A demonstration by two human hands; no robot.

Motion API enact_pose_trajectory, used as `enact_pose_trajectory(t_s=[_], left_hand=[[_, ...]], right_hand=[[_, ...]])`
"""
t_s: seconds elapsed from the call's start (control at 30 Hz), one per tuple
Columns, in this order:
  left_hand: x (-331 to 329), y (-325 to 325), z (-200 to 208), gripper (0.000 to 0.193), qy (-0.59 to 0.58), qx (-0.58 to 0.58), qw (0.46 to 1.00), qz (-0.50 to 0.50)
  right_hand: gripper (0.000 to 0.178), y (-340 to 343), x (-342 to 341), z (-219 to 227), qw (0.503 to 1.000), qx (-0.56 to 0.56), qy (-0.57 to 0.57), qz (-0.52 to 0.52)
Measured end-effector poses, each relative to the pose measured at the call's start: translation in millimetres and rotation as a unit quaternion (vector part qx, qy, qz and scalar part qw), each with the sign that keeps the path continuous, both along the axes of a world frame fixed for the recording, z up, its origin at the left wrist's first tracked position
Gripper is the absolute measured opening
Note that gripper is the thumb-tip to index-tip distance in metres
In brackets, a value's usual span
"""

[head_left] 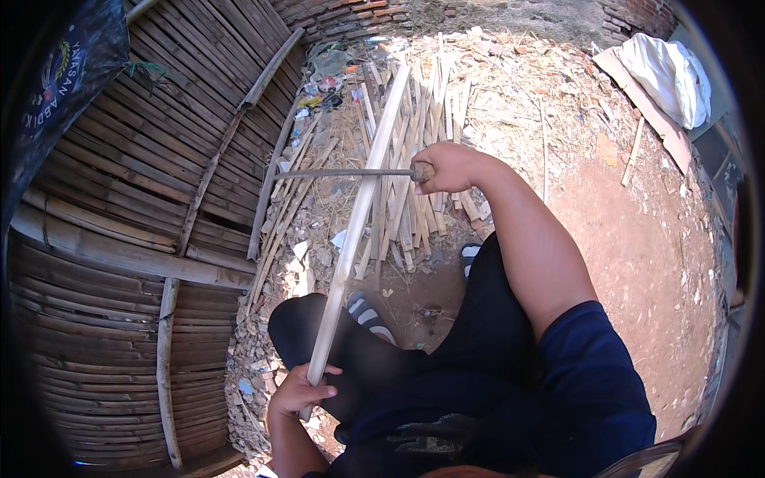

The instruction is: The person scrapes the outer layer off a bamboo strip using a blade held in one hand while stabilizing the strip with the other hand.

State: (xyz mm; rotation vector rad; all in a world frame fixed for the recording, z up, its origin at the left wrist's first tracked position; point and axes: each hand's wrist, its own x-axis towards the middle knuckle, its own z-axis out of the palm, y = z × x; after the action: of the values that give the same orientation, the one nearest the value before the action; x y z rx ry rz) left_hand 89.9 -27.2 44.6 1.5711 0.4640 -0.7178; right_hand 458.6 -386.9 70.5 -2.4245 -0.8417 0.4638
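Note:
My left hand (301, 390) is closed around the near end of a long pale wooden strip (351, 239), which slants away from me over my bent left knee. In my right hand (451, 166) is the short wooden handle of a machete (327, 172). Its long grey blade shows almost edge-on and points left, lying across the far half of the strip. Whether the blade presses into the wood or only rests against it, I cannot tell. My right arm is stretched forward, and its fingers wrap the handle.
Beyond the strip lies a loose pile of wooden strips (410, 191) on ground strewn with chips. A bamboo slat wall (199, 135) stands close on the left, with a dark printed sheet (68, 88). A white sack (665, 76) lies far right; a brick wall (358, 17) closes the back.

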Motion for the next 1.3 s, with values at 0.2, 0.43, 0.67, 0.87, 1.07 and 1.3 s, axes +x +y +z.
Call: enact_pose_trajectory(t_s=[0.2,0.43,0.67,0.87,1.07,1.3], left_hand=[[3,2,0,0.047,0.014,-0.026,1.0,0.003],[-4,6,-6,0.047,-0.012,-0.051,0.998,0.018],[1,-4,0,0.046,0.002,-0.006,1.0,0.031],[-1,-3,2,0.047,0.004,-0.032,0.998,0.046],[-1,-1,-2,0.046,0.005,-0.02,0.999,0.027],[0,-4,2,0.046,0.006,0.003,1.0,0.027]], right_hand=[[0.053,-24,11,2,0.981,-0.032,-0.095,-0.166],[0.042,23,-51,16,0.987,-0.033,-0.064,0.145],[0.07,-16,30,-28,0.989,0.042,0.018,-0.138],[0.061,-2,2,-1,0.998,0.007,0.005,-0.06],[0.048,33,-48,11,0.986,-0.044,-0.039,0.158],[0.062,-23,29,-26,0.979,0.078,0.026,-0.189]])
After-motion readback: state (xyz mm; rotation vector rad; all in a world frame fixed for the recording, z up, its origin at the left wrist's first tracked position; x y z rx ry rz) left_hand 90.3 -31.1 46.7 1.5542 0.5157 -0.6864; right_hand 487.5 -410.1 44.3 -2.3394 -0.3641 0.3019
